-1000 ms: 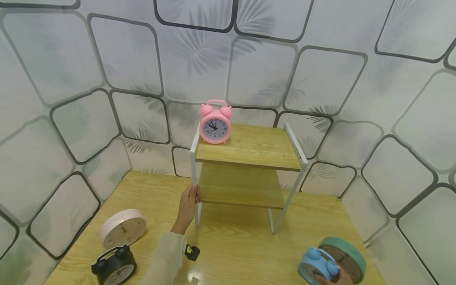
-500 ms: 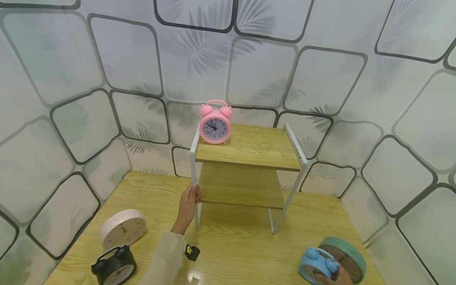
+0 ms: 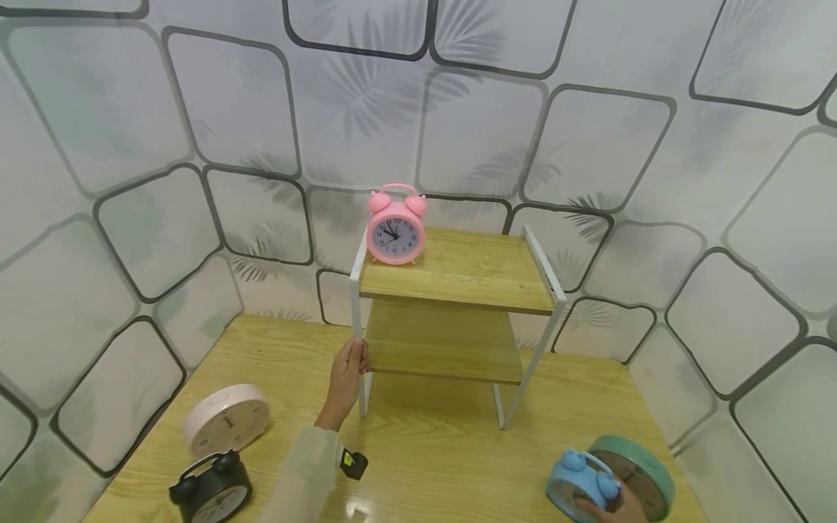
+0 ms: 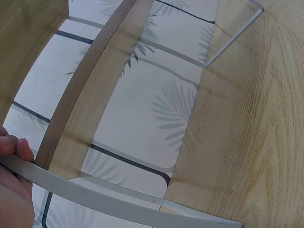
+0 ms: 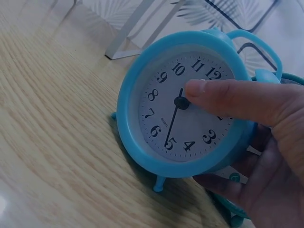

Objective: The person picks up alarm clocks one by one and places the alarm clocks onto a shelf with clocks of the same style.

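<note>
A two-tier shelf (image 3: 458, 276) with wooden boards and a white metal frame stands on the table. My left hand (image 3: 345, 374) grips the frame's front left post, level with the lower board; the post (image 4: 95, 197) crosses the left wrist view. On the top board, at its left end, sits a pink twin-bell alarm clock (image 3: 395, 236). At the lower right my right hand (image 3: 621, 508) holds a blue twin-bell alarm clock (image 3: 575, 483). In the right wrist view the thumb lies across the blue clock's face (image 5: 190, 128), with the other fingers behind it.
Close behind the blue clock is a round green clock (image 3: 637, 472). At the left of the table (image 3: 431, 465) are a pale pink round clock (image 3: 225, 420) and a black twin-bell clock (image 3: 212, 490). Patterned walls (image 3: 484, 131) enclose the table's back and sides.
Almost nothing differs. The fingers of my right hand have shifted slightly on the blue clock; my left hand stays on the shelf post.
</note>
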Available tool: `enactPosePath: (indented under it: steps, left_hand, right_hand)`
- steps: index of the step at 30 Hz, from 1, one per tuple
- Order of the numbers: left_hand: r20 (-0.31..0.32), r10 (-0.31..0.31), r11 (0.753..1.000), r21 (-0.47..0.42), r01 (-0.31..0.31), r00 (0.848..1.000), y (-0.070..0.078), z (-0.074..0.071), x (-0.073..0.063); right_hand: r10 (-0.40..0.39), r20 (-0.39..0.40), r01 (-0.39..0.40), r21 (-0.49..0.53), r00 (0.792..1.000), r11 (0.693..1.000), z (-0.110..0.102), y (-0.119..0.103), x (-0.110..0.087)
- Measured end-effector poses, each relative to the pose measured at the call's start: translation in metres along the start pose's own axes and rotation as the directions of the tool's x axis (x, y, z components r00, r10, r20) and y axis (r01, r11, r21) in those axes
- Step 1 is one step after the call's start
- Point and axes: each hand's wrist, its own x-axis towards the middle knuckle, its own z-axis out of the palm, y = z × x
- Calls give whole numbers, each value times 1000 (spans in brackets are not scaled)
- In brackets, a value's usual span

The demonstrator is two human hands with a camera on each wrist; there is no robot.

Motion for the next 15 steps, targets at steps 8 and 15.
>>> enactPosePath:
  steps: [8,15]
  left_hand:
    - [8,9,1000,-14,-9,1000,0,-1,0]
    - [11,7,1000,-3,-7,1000,0,-1,0]
  right_hand:
    - [-96,-17,97,110,995,989,-1,-12,0]
    - [-47,-153,37,-72,987,997,3,-21,-2]
